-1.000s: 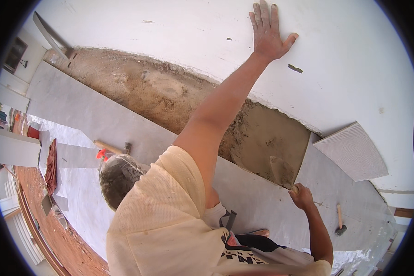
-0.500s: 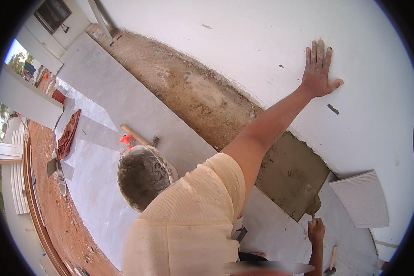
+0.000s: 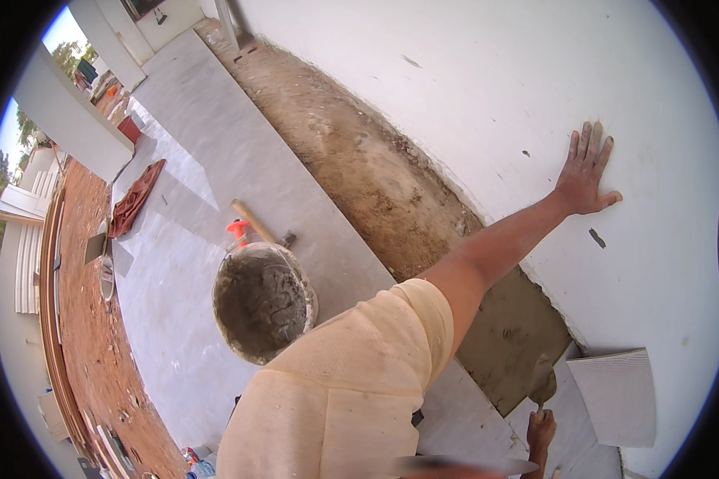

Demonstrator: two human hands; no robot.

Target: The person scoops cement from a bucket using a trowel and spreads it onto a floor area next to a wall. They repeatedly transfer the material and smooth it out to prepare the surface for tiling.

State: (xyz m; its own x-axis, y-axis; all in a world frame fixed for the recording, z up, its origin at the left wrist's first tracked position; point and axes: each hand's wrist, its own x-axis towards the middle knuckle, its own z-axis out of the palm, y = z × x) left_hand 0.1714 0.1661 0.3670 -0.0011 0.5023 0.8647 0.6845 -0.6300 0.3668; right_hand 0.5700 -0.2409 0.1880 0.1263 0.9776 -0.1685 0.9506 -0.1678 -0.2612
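My left hand (image 3: 585, 176) is pressed flat on the white wall (image 3: 487, 104), fingers spread, and my left arm reaches across the floor gap. At the lower right my right hand (image 3: 541, 429) is closed round the handle of a trowel (image 3: 544, 387). Mortar coats the trowel's blade, which lies at the edge of a grey wet mortar bed (image 3: 507, 335). This bed fills the near end of the gap between the laid floor tiles and the wall. My shoulder and sleeve cover part of it.
A bucket of mortar (image 3: 264, 299) stands on the grey tiled floor (image 3: 168, 319), a wooden-handled hammer (image 3: 252, 221) and an orange object (image 3: 237, 230) behind it. Bare dirt (image 3: 327, 152) runs along the wall. A loose tile (image 3: 617, 399) leans there. A red-brown cloth (image 3: 137, 198) lies farther left.
The whole view has shifted, so the bucket and wall hand appear farther right and the mortar bed lower. My left hand stays on the wall; my right keeps the trowel at the mortar.
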